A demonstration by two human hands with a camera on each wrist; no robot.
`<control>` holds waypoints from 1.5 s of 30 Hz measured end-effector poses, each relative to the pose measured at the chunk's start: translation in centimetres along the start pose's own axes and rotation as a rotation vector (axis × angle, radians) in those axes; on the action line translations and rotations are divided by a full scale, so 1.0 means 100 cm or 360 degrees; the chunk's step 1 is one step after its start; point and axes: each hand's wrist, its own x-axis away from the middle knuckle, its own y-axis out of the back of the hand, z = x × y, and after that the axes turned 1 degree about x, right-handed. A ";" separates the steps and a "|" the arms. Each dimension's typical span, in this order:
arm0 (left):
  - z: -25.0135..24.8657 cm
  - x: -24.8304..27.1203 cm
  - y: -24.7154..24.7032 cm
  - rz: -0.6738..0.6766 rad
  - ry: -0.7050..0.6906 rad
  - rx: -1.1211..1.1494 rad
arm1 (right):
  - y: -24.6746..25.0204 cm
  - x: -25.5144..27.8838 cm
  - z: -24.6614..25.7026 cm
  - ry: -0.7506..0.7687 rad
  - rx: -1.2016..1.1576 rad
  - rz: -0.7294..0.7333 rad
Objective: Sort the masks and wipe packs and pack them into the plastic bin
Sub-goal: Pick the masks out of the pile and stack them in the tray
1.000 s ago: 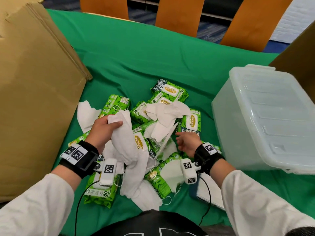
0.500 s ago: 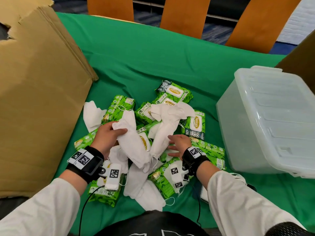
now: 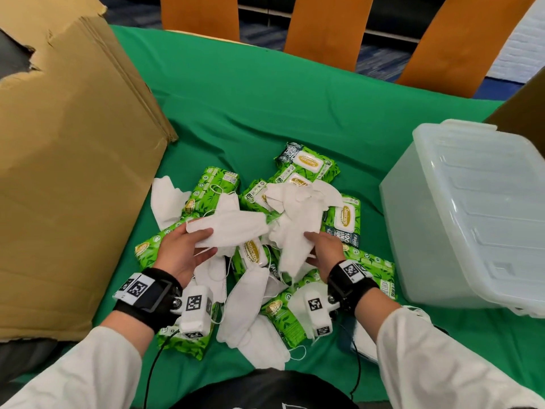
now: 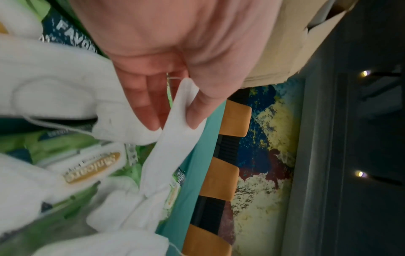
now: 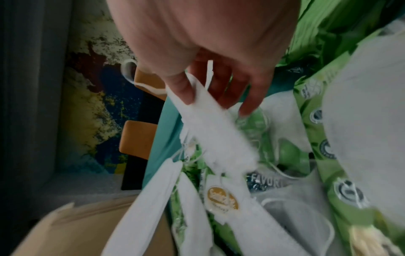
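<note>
Here the lidded plastic bin (image 3: 460,208) stands beside the masks (image 3: 295,214).

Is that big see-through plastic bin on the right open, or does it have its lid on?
Shut: the translucent plastic bin has its ribbed lid seated on top.

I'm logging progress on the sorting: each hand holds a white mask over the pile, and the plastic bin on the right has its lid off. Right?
Not quite: the head view shows the plastic bin with its lid on. The left hand and right hand do each hold a white mask.

White sleeves (image 3: 88,376), black marker-tagged wristbands (image 3: 144,293)
</note>
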 end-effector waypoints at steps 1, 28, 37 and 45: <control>-0.003 0.004 -0.004 -0.0011 -0.0015 0.0084 | 0.003 0.007 0.003 -0.0025 -0.0096 0.0041; 0.010 0.046 -0.056 0.0704 -0.0674 -0.1180 | 0.020 0.074 0.010 0.0252 -0.0361 0.0511; 0.014 0.020 -0.053 0.0504 -0.0742 -0.1218 | 0.035 0.071 0.008 0.0000 -0.0188 0.0476; -0.033 0.042 -0.075 0.1070 -0.1761 -0.2004 | 0.062 0.056 0.018 -0.0029 0.0439 0.0702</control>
